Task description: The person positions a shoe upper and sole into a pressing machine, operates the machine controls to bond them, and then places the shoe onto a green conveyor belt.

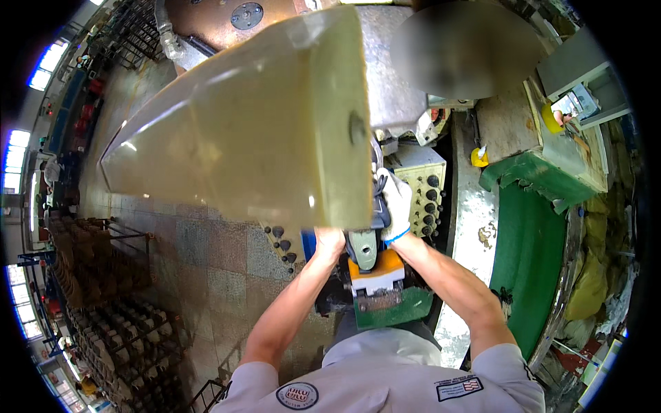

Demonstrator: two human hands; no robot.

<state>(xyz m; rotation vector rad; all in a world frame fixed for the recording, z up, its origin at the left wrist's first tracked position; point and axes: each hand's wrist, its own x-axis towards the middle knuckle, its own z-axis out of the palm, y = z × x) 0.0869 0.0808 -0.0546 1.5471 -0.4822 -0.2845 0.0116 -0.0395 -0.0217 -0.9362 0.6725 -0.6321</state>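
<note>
My right hand [396,201], in a white glove with a blue cuff, is closed on a dark part [380,215] just beyond a grey-green metal piece [365,251]. Only the wrist end of my left hand [330,240] shows beside that metal piece. Its fingers are hidden under a large translucent yellowish guard [234,131], which covers much of the view ahead. Below the metal piece is an orange-and-grey block [377,270] above a green base [392,310]. What lies under the guard cannot be made out.
A cream control box [421,165] with black knobs stands to the right of my right hand. Farther right are a metal ledge [475,234] and a green-lined trough [527,248]. Racks [124,330] with many stacked parts stand on the left over the tiled floor [213,255].
</note>
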